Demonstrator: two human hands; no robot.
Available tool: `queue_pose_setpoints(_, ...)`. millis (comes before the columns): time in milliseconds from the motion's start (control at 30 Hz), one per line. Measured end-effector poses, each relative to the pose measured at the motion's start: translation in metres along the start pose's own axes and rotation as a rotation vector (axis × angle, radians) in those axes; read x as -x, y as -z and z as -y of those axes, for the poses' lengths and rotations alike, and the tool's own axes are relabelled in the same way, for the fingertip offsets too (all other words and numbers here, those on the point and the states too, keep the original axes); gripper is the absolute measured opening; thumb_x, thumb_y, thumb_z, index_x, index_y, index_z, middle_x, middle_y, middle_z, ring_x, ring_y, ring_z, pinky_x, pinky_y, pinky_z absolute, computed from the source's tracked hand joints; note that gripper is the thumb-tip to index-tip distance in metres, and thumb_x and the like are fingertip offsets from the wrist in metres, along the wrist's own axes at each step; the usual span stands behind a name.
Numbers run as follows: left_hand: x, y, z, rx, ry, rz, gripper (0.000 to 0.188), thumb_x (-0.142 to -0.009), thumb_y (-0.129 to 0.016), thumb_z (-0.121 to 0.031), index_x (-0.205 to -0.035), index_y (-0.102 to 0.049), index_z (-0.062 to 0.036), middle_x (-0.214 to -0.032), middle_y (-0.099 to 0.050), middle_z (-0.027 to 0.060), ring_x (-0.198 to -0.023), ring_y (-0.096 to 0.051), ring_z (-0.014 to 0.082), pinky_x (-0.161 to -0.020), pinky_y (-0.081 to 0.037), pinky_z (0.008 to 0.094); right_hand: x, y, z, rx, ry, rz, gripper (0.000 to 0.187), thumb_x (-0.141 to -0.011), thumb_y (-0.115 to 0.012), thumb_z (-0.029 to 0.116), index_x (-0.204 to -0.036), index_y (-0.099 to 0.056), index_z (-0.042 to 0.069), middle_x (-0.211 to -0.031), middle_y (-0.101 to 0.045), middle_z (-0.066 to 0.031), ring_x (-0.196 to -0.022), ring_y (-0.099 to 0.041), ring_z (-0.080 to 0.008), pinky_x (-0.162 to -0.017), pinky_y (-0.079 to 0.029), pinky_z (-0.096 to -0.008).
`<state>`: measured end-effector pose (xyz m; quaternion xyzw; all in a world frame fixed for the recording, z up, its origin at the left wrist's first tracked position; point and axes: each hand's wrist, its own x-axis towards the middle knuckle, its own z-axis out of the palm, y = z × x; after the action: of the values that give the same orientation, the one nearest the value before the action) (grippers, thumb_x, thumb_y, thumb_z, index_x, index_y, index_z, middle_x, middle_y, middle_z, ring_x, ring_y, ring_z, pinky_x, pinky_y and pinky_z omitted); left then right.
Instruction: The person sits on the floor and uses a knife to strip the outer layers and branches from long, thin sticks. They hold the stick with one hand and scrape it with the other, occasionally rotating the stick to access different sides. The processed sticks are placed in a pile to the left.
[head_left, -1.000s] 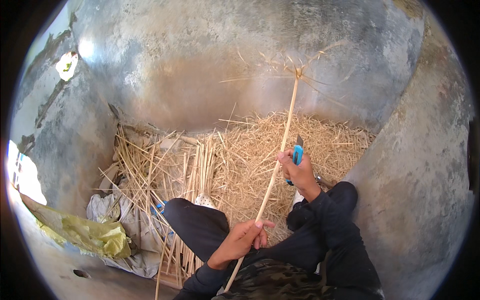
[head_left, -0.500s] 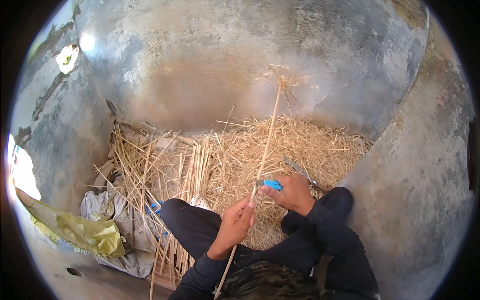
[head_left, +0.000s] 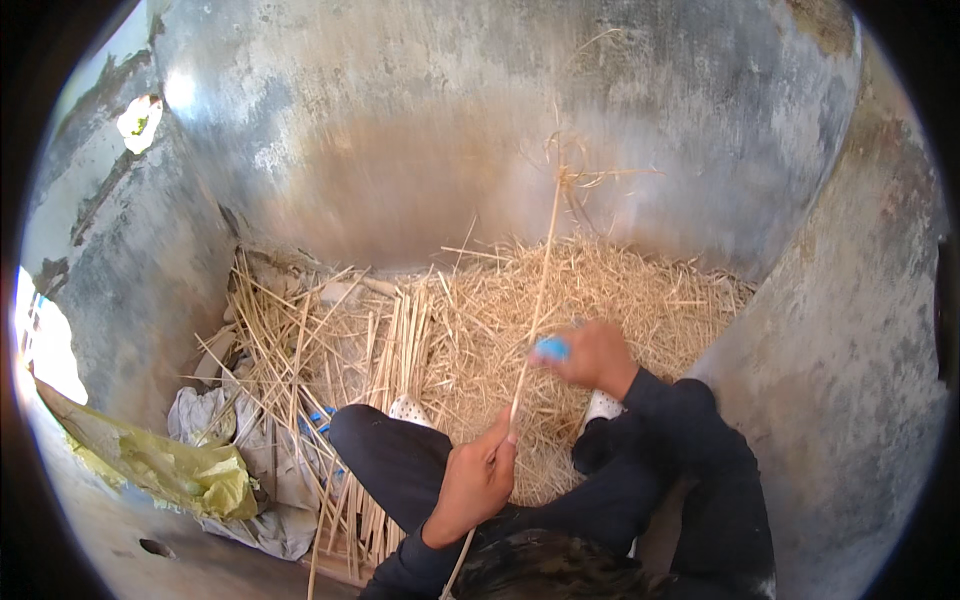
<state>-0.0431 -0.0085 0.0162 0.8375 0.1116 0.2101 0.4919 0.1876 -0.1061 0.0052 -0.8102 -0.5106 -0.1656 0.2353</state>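
A long, thin bamboo strip (head_left: pixel 548 255) slants up from my lap, with curled shavings (head_left: pixel 565 175) clinging to its far end. My left hand (head_left: pixel 478 475) is closed around its lower part. Farther up the strip, my right hand (head_left: pixel 598 357) grips a small blue-handled cutting tool (head_left: pixel 551 348) right beside it. Motion blurs this tool and the fingers, and its blade cannot be made out now. Below both hands lies a thick heap of pale shavings (head_left: pixel 640 285).
Split bamboo strips (head_left: pixel 405 345) lie left of the heap. Beside them are grey cloth (head_left: pixel 280 490) and a yellowish plastic sheet (head_left: pixel 200 475). Worn concrete walls (head_left: pixel 400 130) surround me. My bent legs and white perforated shoes (head_left: pixel 408 409) are close beneath my hands.
My right hand has moved slightly up and away along the strip with the blue-handled tool, while my left hand sits a little lower. The hands are farther apart. A knife on the shavings is now mostly hidden.
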Motion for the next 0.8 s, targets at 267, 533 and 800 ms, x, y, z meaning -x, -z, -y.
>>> queue_pose_setpoints(267,-0.006,0.012,-0.014,-0.166,-0.059,-0.057,0.038,-0.086,-0.054,-0.003,-0.123,-0.055,0.0060,-0.055,-0.050,0.0223,-0.050,-0.057,0.0380,-0.047,-0.042,0.0431,-0.014,0.019,0.023,0.031,0.206,-0.124,0.069,-0.074,-0.056,0.075,-0.052,-0.056,0.009,-0.046,-0.052,-0.0097,-0.041,-0.054,-0.0287,-0.042,-0.041,-0.0394)
queue_pose_setpoints(533,0.009,0.016,-0.010,-0.097,0.036,-0.010,0.034,-0.091,-0.053,-0.003,-0.122,-0.054,0.0083,-0.059,-0.043,0.0186,-0.048,-0.046,0.0147,-0.049,-0.040,0.0292,-0.015,0.008,0.013,0.047,0.102,0.050,0.063,-0.080,-0.050,0.072,-0.060,-0.065,0.013,-0.050,-0.056,-0.0110,-0.044,-0.055,-0.0296,-0.044,-0.043,-0.0414)
queue_pose_setpoints(800,0.018,0.012,-0.010,-0.052,0.039,0.017,0.033,-0.092,-0.052,-0.002,-0.122,-0.053,0.0115,-0.063,-0.047,0.0188,-0.053,-0.046,0.0097,-0.050,-0.041,0.0278,-0.018,0.011,-0.007,-0.031,0.012,-0.025,0.075,-0.081,-0.047,0.075,-0.053,-0.062,0.007,-0.042,-0.050,-0.0108,-0.037,-0.053,-0.0262,-0.039,-0.040,-0.0393)
